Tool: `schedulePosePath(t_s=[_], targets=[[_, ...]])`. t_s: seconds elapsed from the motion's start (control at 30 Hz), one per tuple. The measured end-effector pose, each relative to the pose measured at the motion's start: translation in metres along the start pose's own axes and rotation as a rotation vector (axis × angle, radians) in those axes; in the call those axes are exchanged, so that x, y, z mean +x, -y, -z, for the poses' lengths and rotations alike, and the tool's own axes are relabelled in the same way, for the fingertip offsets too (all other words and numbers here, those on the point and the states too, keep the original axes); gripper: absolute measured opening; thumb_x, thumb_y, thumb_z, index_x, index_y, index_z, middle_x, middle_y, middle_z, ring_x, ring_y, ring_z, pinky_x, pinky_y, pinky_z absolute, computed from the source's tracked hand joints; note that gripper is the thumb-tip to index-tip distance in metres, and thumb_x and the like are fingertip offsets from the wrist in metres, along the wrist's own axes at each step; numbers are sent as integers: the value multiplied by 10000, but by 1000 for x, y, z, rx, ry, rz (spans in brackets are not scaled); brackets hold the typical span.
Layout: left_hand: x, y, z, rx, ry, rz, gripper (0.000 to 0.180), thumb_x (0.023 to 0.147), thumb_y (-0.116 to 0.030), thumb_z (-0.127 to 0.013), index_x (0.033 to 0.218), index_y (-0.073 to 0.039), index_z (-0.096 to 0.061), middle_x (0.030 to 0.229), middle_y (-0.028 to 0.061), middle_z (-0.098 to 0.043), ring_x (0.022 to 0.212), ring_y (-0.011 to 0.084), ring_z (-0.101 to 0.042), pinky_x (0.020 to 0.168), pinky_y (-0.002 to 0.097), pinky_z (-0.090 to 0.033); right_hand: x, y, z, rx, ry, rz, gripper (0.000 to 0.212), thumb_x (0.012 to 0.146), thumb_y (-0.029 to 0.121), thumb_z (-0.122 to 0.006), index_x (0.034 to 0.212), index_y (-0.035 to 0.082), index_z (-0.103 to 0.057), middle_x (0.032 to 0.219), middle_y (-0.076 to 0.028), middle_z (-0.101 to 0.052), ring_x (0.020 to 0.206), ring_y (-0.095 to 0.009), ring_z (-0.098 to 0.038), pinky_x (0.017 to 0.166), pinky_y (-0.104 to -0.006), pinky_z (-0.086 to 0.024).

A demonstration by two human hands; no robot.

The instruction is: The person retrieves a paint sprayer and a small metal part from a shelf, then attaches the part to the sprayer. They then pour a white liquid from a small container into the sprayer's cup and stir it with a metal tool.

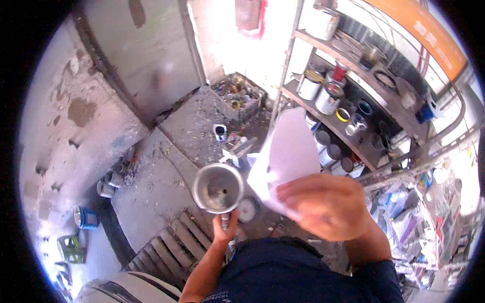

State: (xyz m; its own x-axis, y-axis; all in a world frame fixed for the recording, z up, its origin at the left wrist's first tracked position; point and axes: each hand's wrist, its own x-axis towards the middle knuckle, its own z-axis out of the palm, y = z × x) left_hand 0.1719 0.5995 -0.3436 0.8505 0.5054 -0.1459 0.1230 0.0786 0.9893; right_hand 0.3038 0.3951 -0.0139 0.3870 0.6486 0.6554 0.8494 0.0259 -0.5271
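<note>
- A green crate-like object [73, 249] and a blue bucket [87, 217] are seen at far left, below a scuffed wall [48, 121].
- Wooden-looking slats [177, 242] are set beside the left forearm.
- A metal cup [209, 191], its round mouth turned up toward the camera, is held in front of the body by the left hand [226, 228]; the grip is clamped around the narrow stem.
- Beyond the cup, a crate [241, 112] heaped with small containers is placed on the floor [182, 121].
- A white sheet [288, 149] is held up just right of the cup by the right hand [328, 208], blurred, the grip closed on its lower edge.
- Paint cans [309, 85] are ranged along a shelf [361, 151].
- Clear plastic and scraps [404, 214] are piled at far right.
</note>
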Motion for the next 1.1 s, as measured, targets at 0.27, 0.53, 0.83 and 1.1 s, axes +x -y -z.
schedulePosePath(t_s=[0.27,0.53,0.83,1.1], targets=[[8,52,-7,-14,112,-147,291,753,-112,-682,1023,-24,-615,912,66,-653,852,159,-605,738,322,-483,17,0,-68,-264,441,217,237,749,144,-645,969,58,-625,891,-69,-616,897,-237,-631,840,-371,-501],[11,54,-3,13,110,-118,262,794,-158,-681,1017,-43,-608,922,58,-646,850,150,-589,744,317,-474,23,2,-81,-275,491,208,395,755,261,-712,1077,59,-605,973,-93,-616,983,-255,-609,890,-410,-479],[12,57,20,130,28,-6,240,839,-211,-681,1011,-64,-601,934,49,-637,849,140,-571,751,312,-464,-42,-76,-29,-27,-109,-457,269,826,224,-660,999,22,-615,1017,-141,-631,912,-252,-618,796,-344,-486],[13,19,58,270,-179,432,179,860,-200,-685,968,-86,-601,924,25,-614,783,122,-552,681,288,-459,-287,-210,-123,424,-87,-1607,171,915,192,-582,922,22,-568,863,-62,-608,800,-150,-609,733,-310,-482]])
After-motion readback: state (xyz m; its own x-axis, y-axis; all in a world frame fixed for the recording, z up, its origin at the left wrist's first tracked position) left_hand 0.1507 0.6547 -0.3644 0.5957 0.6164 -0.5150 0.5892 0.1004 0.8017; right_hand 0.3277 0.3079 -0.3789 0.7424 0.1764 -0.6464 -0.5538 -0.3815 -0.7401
